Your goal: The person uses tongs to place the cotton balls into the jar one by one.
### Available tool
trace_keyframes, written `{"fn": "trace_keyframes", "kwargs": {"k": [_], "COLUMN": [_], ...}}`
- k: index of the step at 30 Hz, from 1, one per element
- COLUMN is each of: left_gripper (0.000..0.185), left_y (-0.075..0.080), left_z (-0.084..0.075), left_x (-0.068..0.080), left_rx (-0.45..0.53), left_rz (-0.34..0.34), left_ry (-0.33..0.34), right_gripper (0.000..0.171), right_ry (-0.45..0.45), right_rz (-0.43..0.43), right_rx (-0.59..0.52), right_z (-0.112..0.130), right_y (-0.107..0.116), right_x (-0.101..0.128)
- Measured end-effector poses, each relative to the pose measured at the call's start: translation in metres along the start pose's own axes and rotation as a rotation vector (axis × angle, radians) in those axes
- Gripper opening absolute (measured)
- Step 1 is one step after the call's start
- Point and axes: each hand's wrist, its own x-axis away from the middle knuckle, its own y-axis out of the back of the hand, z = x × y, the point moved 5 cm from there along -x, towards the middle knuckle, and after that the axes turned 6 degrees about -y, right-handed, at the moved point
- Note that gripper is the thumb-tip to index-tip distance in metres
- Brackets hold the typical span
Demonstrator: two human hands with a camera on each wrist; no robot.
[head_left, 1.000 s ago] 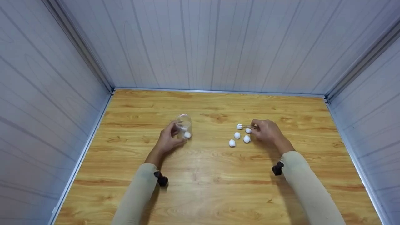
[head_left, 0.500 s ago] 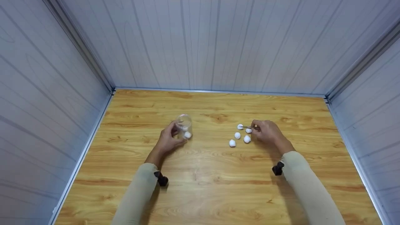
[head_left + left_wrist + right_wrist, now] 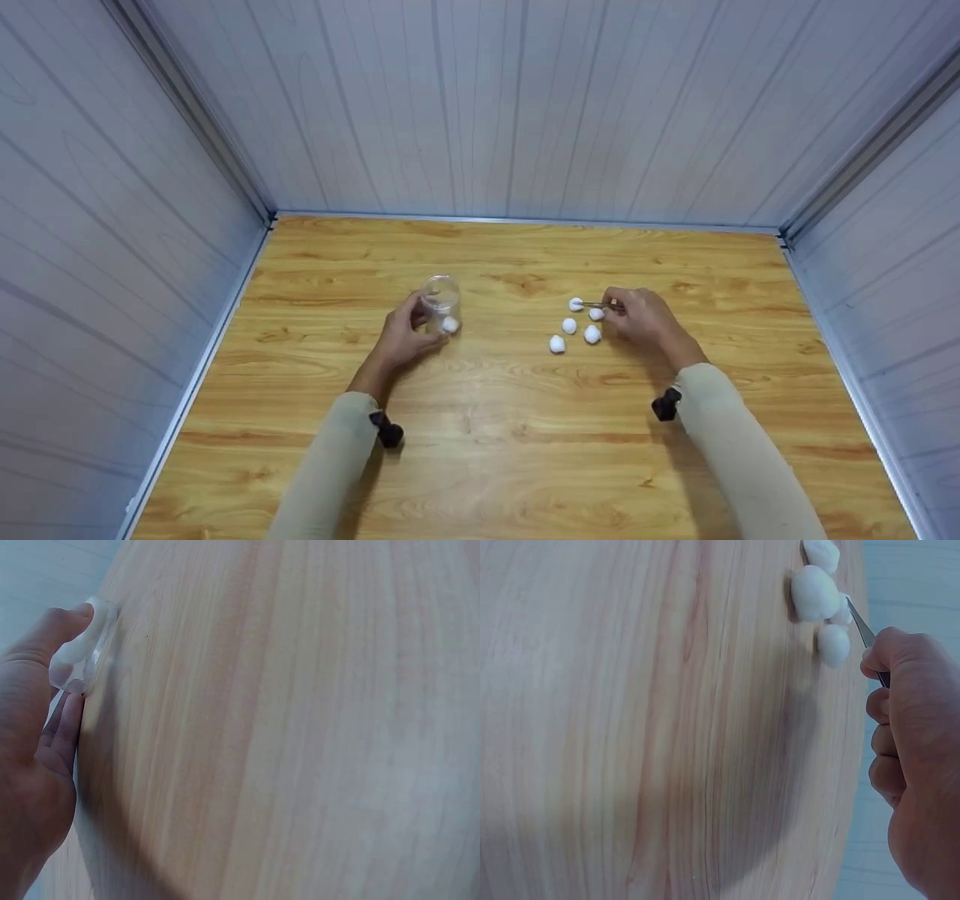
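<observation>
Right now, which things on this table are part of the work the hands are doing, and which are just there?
In use:
left hand holding the clear jar, one cotton ball inside
right hand gripping tweezers, tips at a loose cotton ball
four more loose cotton balls

Just there:
wooden table
panelled walls

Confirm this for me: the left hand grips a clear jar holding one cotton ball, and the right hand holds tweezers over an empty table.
Not quite. The table by the right hand is not empty: the head view shows five loose cotton balls there, with the tweezers reaching one. The left hand does grip the clear jar with one ball inside.
</observation>
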Motion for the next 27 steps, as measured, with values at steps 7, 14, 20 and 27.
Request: {"fn": "trace_keyframes", "kwargs": {"k": [7, 14, 20, 27], "left_gripper": [0.081, 0.076, 0.079, 0.080], "left_y": [0.000, 0.002, 0.002, 0.000], "left_z": [0.000, 0.007, 0.007, 0.000], "left_x": [0.001, -0.001, -0.001, 0.000], "left_rx": [-0.014, 0.007, 0.014, 0.024], "left_rz": [-0.009, -0.011, -0.009, -0.008], "left_ry": [-0.033, -0.107, -0.096, -0.022], "right_gripper": [0.012, 0.014, 0.014, 0.015], "right_ry": [0.000, 0.015, 0.029, 0.030], "right_rz": [-0.025, -0.028, -0.037, -0.012], "right_rx": [-0.006, -0.002, 0.007, 0.018], "right_z": [0.002, 0.004, 0.006, 0.004], "right_y": [0.004, 0.010, 0.015, 0.011], "right_x": [-0.003, -0.004, -0.004, -0.003]}}
